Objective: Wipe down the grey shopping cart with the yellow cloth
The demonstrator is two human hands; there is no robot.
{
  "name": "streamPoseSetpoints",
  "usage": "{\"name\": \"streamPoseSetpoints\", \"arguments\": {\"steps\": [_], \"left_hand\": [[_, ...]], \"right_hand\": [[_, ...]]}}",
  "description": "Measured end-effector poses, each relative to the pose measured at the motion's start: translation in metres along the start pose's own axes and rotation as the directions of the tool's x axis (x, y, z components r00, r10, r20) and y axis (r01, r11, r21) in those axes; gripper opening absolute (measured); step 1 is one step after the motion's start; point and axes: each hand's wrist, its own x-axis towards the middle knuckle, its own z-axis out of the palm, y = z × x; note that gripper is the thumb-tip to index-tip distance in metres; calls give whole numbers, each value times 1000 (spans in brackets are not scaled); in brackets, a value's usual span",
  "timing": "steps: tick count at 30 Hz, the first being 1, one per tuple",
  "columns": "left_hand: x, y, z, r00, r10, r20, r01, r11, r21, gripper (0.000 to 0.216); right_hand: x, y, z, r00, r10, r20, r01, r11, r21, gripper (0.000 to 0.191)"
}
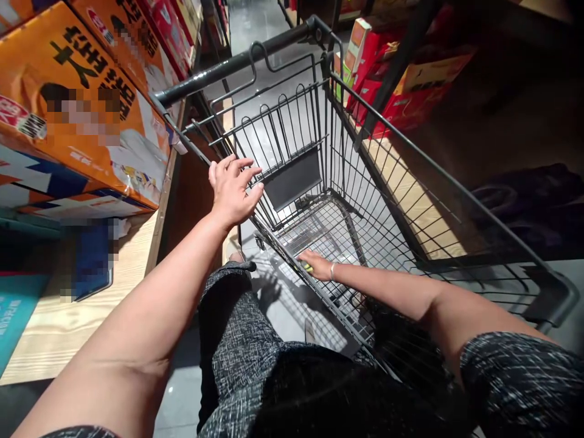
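A black wire shopping cart (401,158) stands in front of me, seen from above. My left hand (232,188) hovers at its near left rim, fingers spread, holding nothing. My right hand (314,264) reaches down inside the cart to the wire floor. Its fingers close on a small yellow-green thing (306,266), mostly hidden under the hand. The cart's handle bar (237,61) runs across the top, with the folded child-seat flap (294,179) below it.
Orange boxes (82,103) are stacked on a wooden shelf (68,316) to my left. Red and yellow boxes (401,79) sit on a low wooden platform beyond the cart at the right. Grey tiled floor (255,24) runs ahead between the shelves.
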Motion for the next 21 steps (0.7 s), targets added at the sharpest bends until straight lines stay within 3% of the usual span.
{"name": "streamPoseSetpoints", "arguments": {"steps": [2,5,8,10,12,16,19,21], "left_hand": [[6,-4,3,1000,7,-15,-7,1000,-6,33],[14,-8,9,998,27,-57,-29,999,-36,30],[24,-11,16,996,45,-71,-50,996,-69,30],[32,-14,20,998,42,-49,-46,996,-75,31],[42,-17,24,999,38,-24,-39,997,-66,32],[57,-19,29,999,47,-17,-48,998,-47,33],[53,-6,29,998,71,-1,-71,997,-39,35],[41,10,27,988,147,43,-145,988,-49,37]], "right_hand": [[-19,30,3,987,-61,149,101,957,-273,35],[-37,68,-27,976,-38,216,138,872,-470,36],[-44,98,-87,963,235,130,-85,725,-683,36],[-48,108,-133,927,376,-16,-250,584,-772,33],[-52,104,-178,928,351,-127,-298,492,-818,34],[-65,69,-248,911,161,-379,-411,393,-823,39],[-77,50,-262,885,119,-450,-460,368,-808,40],[-81,53,-248,883,182,-433,-469,376,-799,40]]}}
